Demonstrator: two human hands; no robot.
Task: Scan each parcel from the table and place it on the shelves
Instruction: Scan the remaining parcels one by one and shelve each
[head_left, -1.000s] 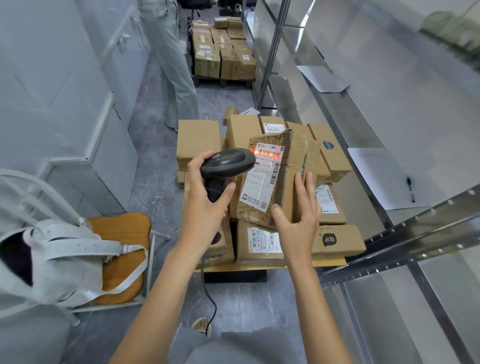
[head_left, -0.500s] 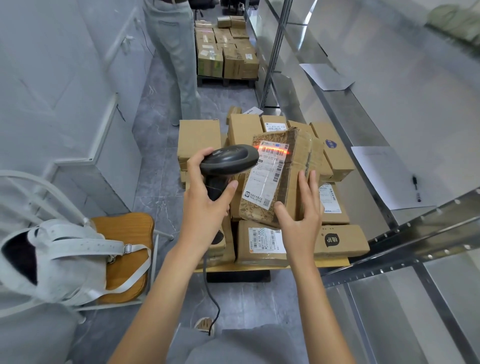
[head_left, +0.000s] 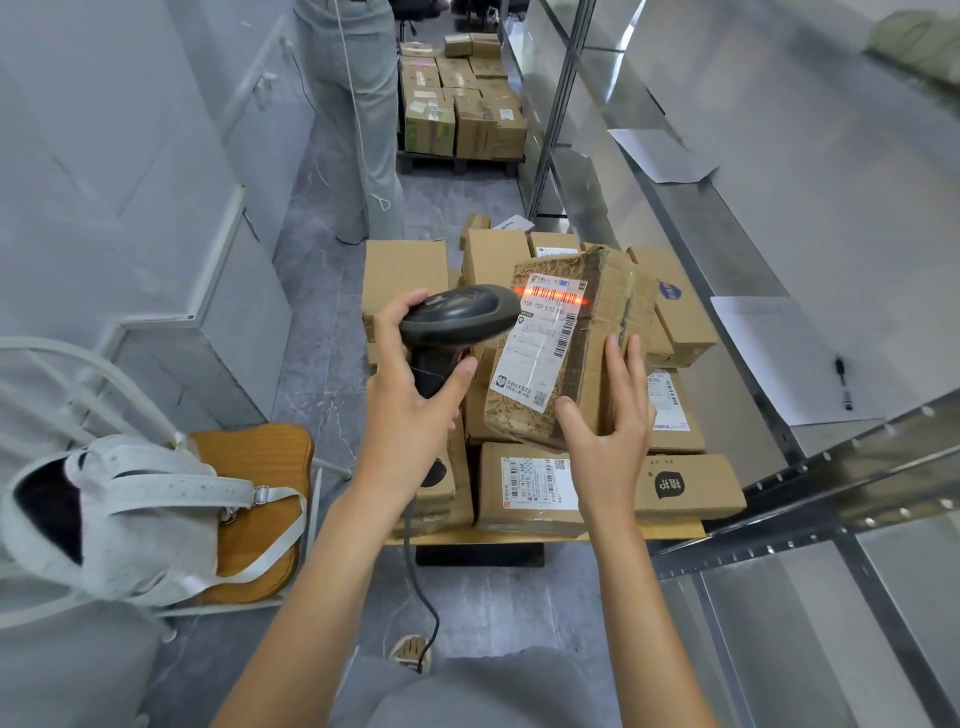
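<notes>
Parcel first: the brown cardboard parcel with patterned tape and a white shipping label is the landmark here, propped up on its lower edge on top of the other cardboard boxes stacked on the low wooden table. I tilt it back so the label faces up toward me and toward the reader.

My right hand grips the parcel at its near right corner, thumb on the label face and fingers laid up the side, which steadies it at that angle without covering the barcode.

My left hand is wrapped round the handle of the black handheld barcode scanner, just left of the parcel. I hold the scanner head close to the parcel's top left so its red line falls across the upper barcode. Its cord hangs down toward the floor below the parcel.

Right of the parcel run the bare metal shelves, near enough for this box to go straight there once scanned, I judge. A white sheet of paper with a black pen lies on the shelf to the right of the parcel.
</notes>
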